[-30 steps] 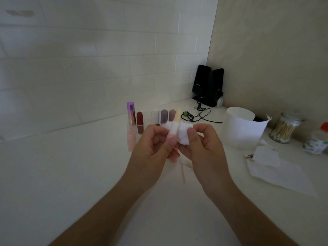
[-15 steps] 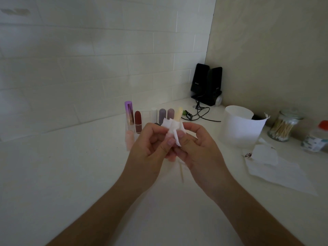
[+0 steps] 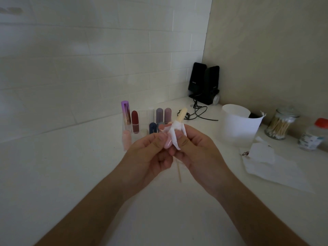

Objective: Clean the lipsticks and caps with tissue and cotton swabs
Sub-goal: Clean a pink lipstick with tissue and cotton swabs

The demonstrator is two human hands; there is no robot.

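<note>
A white tabletop [image 3: 53,174] runs into a corner where a white brick-tiled wall [image 3: 88,59] meets a plain beige wall [image 3: 275,50]. Two black speakers [image 3: 204,82] stand in that corner, their cable [image 3: 200,115] looped across the tabletop. The light is dim and soft.

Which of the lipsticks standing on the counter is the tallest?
The shiny purple lipstick at the left end of the row; its top rises above the dark red one beside it.
</note>
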